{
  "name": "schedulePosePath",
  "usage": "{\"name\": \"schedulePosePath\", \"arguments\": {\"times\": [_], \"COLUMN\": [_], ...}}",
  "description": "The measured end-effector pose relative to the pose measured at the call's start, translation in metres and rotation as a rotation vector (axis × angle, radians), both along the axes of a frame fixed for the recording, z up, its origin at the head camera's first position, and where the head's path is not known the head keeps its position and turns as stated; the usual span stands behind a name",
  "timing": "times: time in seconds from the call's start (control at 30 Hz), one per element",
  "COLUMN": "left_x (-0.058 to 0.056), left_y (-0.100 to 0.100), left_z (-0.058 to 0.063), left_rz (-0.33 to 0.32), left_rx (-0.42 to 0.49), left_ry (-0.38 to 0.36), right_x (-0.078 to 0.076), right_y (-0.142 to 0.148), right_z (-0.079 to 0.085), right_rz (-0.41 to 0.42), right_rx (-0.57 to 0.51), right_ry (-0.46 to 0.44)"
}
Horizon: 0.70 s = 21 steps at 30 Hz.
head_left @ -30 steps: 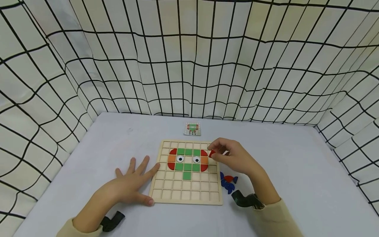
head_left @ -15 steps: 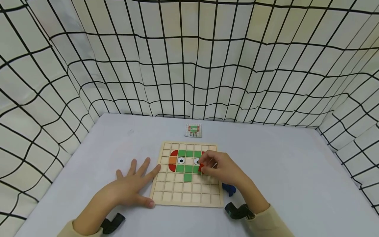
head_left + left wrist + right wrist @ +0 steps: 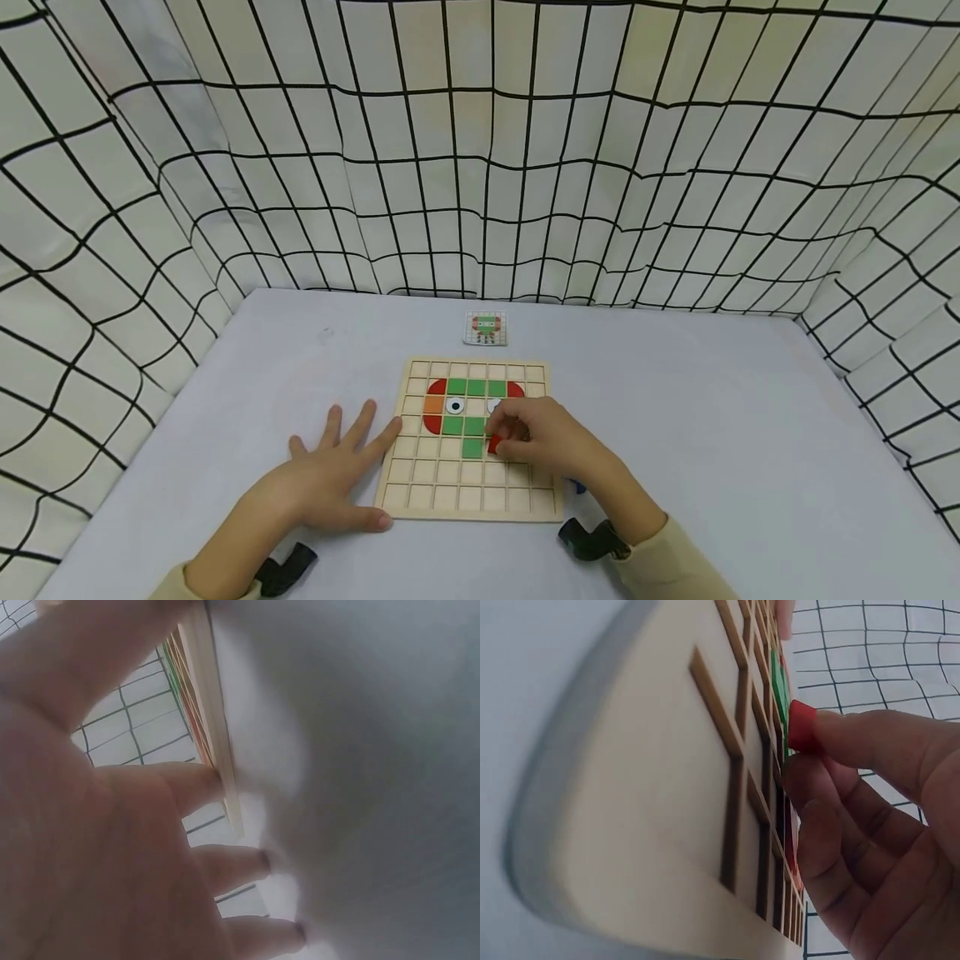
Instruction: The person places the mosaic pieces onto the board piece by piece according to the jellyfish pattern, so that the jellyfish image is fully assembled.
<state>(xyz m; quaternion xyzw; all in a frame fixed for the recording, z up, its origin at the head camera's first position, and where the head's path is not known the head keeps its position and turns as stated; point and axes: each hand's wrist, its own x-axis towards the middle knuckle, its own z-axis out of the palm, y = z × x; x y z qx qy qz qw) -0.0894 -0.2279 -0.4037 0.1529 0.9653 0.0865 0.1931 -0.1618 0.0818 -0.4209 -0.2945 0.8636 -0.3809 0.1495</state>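
A wooden grid board (image 3: 405, 510) lies on the white table with green, orange and red pieces and two eye discs set in its cells. My right hand (image 3: 555, 437) pinches a small red piece (image 3: 493, 445) between thumb and finger over the cell right of the lowest green square (image 3: 472, 448). In the right wrist view this red piece (image 3: 802, 726) is held at the board's surface; whether it touches is unclear. My left hand (image 3: 322, 483) lies spread on the table, index finger and thumb at the board's left edge. The right hand covers part of the pattern.
A small picture card (image 3: 486, 328) with a similar figure lies beyond the board. Blue pieces (image 3: 577, 487) at the board's right edge are mostly hidden under my right forearm. Black netting (image 3: 487, 167) over white walls surrounds the table's back and sides.
My right hand has carried the red piece from the board's upper right edge leftward and nearer to me, over the grid. The left hand keeps its place.
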Motion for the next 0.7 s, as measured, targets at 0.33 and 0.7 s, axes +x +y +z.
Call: {"name": "schedulePosePath", "arguments": {"times": [0.33,0.7], "left_x": [0.0003,0.0011], "left_y": [0.0038,0.004], "left_z": [0.0011,-0.0002], "left_rz": [0.018,0.014], "left_rx": [-0.019,-0.024], "left_ry": [0.011,0.007], "right_x": [0.0066,0.0099], "right_y": [-0.0087,-0.0095], "right_z": [-0.0004,0.0044], "right_rz": [-0.044,-0.006], "right_rx": [0.148,0.192], "right_ry": [0.091,0.092]}}
